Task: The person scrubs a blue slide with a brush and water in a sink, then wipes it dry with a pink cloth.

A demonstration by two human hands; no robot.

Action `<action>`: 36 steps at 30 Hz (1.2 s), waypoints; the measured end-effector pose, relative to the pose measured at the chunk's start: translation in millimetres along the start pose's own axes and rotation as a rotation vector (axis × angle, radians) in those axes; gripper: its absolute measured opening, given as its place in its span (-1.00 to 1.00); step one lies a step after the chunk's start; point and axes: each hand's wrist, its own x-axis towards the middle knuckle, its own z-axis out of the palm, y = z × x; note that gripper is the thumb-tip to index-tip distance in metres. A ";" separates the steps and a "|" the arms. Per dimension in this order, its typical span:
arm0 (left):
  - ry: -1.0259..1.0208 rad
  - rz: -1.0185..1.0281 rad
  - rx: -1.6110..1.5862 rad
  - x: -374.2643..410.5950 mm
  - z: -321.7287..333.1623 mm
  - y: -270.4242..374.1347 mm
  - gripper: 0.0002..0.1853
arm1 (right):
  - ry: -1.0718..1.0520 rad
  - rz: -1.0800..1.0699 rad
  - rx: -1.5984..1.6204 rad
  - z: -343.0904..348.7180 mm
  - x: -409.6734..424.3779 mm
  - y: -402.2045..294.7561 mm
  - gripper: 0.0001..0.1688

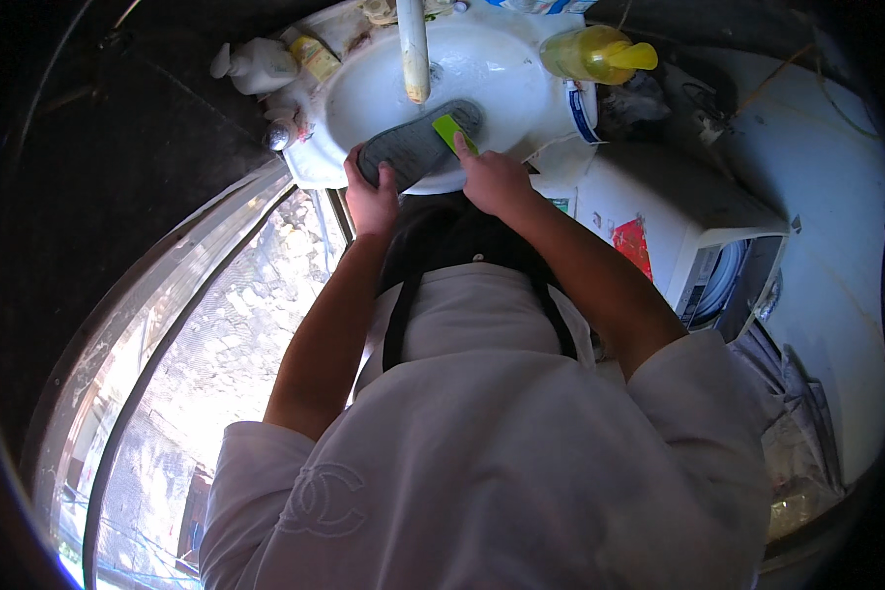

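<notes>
A grey shoe sole or slipper [413,144] is held slantwise over the front of a white oval washbasin [369,85]. My left hand [372,195] grips its near left end, the thumb lying on the upper face. My right hand [495,177] holds a bright green brush or scrubber [451,133] against the far right part of the sole, index finger stretched along its top. The underside of the green tool is hidden, so I cannot tell whether it has bristles.
Above the basin hangs a white pipe spout [413,59]. A white pump bottle [258,66] and a yellow box [315,59] stand on the left rim. A yellow bottle [590,55] leans at the right. Right of me is a white washing machine [634,192]; a bright screened doorway [221,332] opens left.
</notes>
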 end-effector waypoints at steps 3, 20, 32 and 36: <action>0.003 0.009 -0.034 -0.9 -1.2 -0.5 -0.43 | 0.069 0.154 0.047 -4.5 15.0 25.5 -0.10; 0.028 0.041 -0.050 2.2 0.5 -14.2 -0.43 | 0.080 0.194 0.030 -5.2 30.6 30.0 -0.17; 0.016 -0.016 -0.042 4.1 -1.7 -16.4 -0.44 | -0.011 -0.074 -0.072 -13.4 36.7 3.9 -0.25; 0.005 -0.034 -0.055 -0.1 -2.9 -7.9 -0.44 | 0.063 0.111 -0.004 -17.6 51.5 21.1 -0.23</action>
